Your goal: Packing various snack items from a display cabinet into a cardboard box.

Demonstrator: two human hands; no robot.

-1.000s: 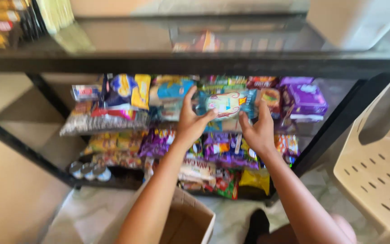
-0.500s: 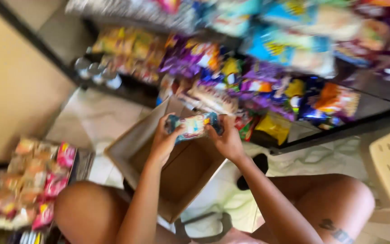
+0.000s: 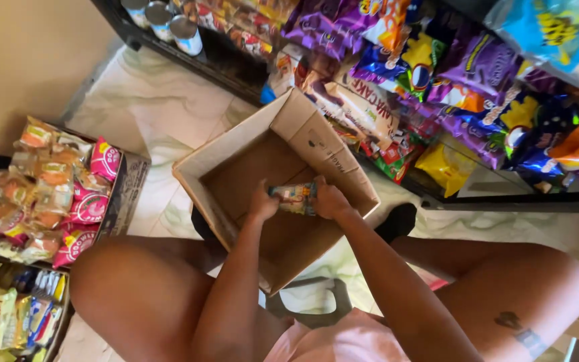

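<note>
Both forearms are reaching forward and down from between the bent bare knees, converging ahead of the body. The left hand [image 3: 263, 203] and the right hand [image 3: 330, 199] are facing each other, fingers curled inward and closing in a grip, wrists held roughly level.

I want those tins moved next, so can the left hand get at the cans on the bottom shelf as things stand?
Probably not at once: the left hand shares a snack packet with the right hand inside the cardboard box, and the cans sit well beyond it.
</note>
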